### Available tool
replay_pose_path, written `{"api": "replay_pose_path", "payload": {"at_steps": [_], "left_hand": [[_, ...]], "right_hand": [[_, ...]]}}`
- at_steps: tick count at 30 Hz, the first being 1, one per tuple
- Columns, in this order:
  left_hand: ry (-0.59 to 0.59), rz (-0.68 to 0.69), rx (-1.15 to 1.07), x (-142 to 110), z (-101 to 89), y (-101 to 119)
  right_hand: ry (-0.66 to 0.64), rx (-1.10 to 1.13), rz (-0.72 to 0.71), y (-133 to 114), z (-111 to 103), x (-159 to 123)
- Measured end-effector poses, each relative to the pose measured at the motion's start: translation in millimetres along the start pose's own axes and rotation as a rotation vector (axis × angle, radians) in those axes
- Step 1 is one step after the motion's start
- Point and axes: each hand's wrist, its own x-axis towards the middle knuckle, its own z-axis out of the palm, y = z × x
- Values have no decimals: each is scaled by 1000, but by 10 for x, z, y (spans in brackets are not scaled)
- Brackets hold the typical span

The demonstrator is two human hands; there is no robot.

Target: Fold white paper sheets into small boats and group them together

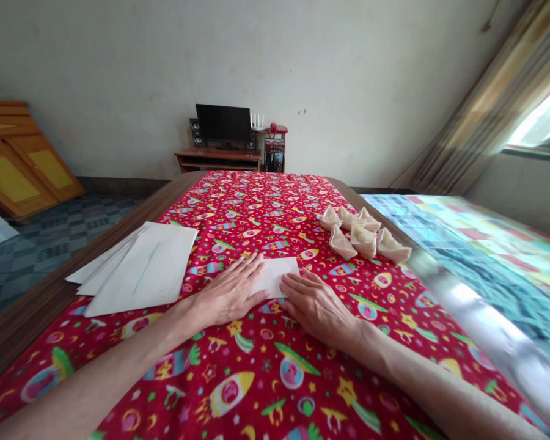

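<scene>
1. in the head view, the red printed cloth (256,421) lies nearest the camera, patterned with rockets, stars and moons; both bare forearms reach forward over it.
2. the small white paper (275,278) lies flat on the cloth, between the two hands and partly covered by them.
3. the left hand (233,292) is flat, palm down, fingers stretched forward over the paper's left side and thumb at its near edge; it grips nothing.
4. the right hand (318,304) is also palm down and loose, its fingertips on the paper's right side; it clasps nothing, and stands apart from the left hand.
5. left of the paper, large white sheets (142,269) lie fanned and overlapping; the top one bears a faint line.
6. right of the paper and farther off, a cluster of folded boat-like pieces (362,238) sits on the cloth.
7. the cloth covers most of the brown surface (22,330).
8. beyond it, a dark monitor (224,124) stands near the far wall, and a bed (499,275) lies to the right.
</scene>
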Motion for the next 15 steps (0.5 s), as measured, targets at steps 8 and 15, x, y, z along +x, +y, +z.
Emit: {"api": "replay_pose_path", "payload": {"at_steps": [8,15], "left_hand": [[103,17,-68,-167,30,-92],[212,38,-95,-173,-8,-16]], "right_hand": [[0,-179,-176,-144,-55,161],[-44,-288,-173,-342,-22,346]]}}
